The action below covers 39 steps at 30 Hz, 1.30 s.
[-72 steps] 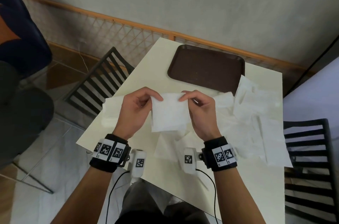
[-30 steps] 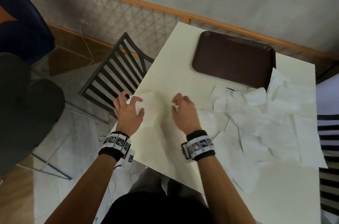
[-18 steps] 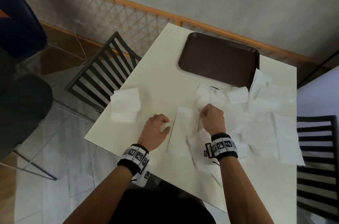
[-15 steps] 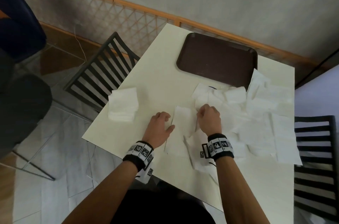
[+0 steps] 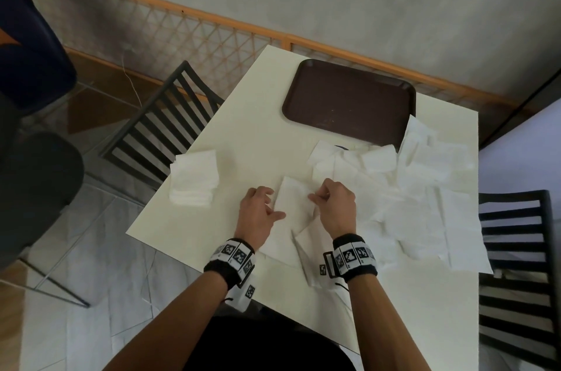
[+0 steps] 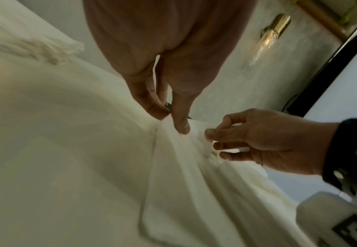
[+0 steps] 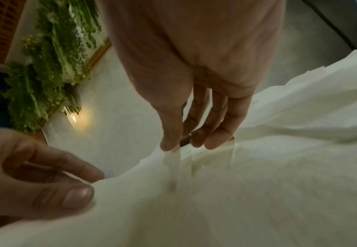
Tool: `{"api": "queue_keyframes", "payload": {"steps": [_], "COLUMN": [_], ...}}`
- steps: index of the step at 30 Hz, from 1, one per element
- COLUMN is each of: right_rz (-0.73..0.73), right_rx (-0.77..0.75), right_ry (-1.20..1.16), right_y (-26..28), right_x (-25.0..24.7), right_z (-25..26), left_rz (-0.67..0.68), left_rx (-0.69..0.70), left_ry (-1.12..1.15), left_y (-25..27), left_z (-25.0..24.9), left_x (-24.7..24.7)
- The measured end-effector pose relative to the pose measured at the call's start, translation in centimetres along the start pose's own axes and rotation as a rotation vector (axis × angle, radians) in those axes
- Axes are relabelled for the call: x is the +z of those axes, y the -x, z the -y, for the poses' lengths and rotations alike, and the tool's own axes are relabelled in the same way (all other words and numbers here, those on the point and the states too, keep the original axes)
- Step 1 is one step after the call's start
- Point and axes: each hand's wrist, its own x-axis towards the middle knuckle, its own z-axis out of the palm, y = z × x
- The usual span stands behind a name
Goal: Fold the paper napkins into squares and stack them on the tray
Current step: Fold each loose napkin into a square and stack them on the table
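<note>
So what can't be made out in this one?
- Folded stack, head view: the number of napkins is too fine to count.
- Loose napkins, head view: they overlap, so the count is hidden.
- Dark thing at the tray edge, head view: mostly covered by napkins.
- Napkin under the left hand and right hand, wrist views: blurred, fold state unclear.

We see our left hand (image 6: 169,70) pinching the edge of a white napkin (image 6: 194,183) between thumb and finger. Our right hand (image 6: 264,142) is near, with its fingers curled over the same napkin.
</note>
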Motion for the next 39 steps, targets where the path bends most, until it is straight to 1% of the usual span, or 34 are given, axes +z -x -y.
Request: {"api": "queue_keyframes", "payload": {"steps": [3, 6, 8, 9, 11, 12, 14, 16, 18, 20, 24, 26, 28, 31, 34, 36, 39], "right_rz": [-0.016, 0.029, 0.101, 0.134, 0.215, 0.259, 0.310, 0.308, 0.301, 0.297, 0.192, 0.178, 0.202, 0.238, 0.218, 0.235, 0.273], "right_rx": [-0.096, -0.143, -0.126, -0.094, -0.039, -0.034, -0.094, -0.164, -0.190, -0.215, -0.206, -0.204, -0.205, -0.305, -0.326, -0.329, -0.278], "right_ry": [-0.168, -0.523, -0.770, -0.860, -0.961, -0.949, -0.818, -0.745, -0.761, -0.755, -0.833, -0.869, -0.905, -0.928, -0.999, -1.070, -1.148], "right_y": [0.4, 0.7, 0.9, 1.0, 1.3, 1.3, 1.3, 1.2, 1.1, 0.9, 0.1, -0.1, -0.1, 0.0, -0.2, -0.3, -0.4], "right_x": [-1.5, -3.8, -5.0, -5.5, -6.0, -5.9, -5.4, -4.8, -4.4, -4.3, -3.8, -3.3, -3.0, -2.3, -1.2, -0.5, 0.1], "right_z": [1.3, 3.5, 5.2, 5.9, 7.2, 7.6, 7.8, 8.0, 8.5, 9.3, 10.2, 10.5, 11.0, 11.9, 12.6, 13.2, 14.3], "left_rz": [-0.045, -0.047, -0.043, -0.034, -0.026, -0.030, -0.046, -0.039, -0.019, -0.039, -0.109, -0.111, -0.081, -0.042, -0.035, -0.018, 0.017], "left_rx": [-0.009, -0.011, 0.046, 0.081, 0.131, 0.144, 0.168, 0.197, 0.206, 0.201, 0.219, 0.273, 0.340, 0.421, 0.443, 0.437, 0.437], "left_ry": [0.103, 0.164, 0.194, 0.230, 0.312, 0.350, 0.380, 0.374, 0.392, 0.390, 0.309, 0.297, 0.309, 0.263, 0.264, 0.301, 0.392], "left_y": [0.5, 0.9, 1.1, 1.2, 1.2, 1.2, 1.0, 0.9, 0.8, 0.6, 0.4, 0.4, 0.3, 0.2, 0.0, 0.0, 0.2], "left_z": [-1.1, -2.7, -3.9, -4.6, -6.0, -6.7, -7.6, -8.1, -8.1, -7.8, -7.2, -7.2, -7.1, -6.9, -6.6, -6.5, -6.4], "left_x": [-1.7, -4.0, -5.5, -6.1, -7.0, -7.4, -8.1, -8.8, -9.4, -10.0, -11.3, -12.2, -13.0, -14.2, -15.2, -15.9, -16.9]}}
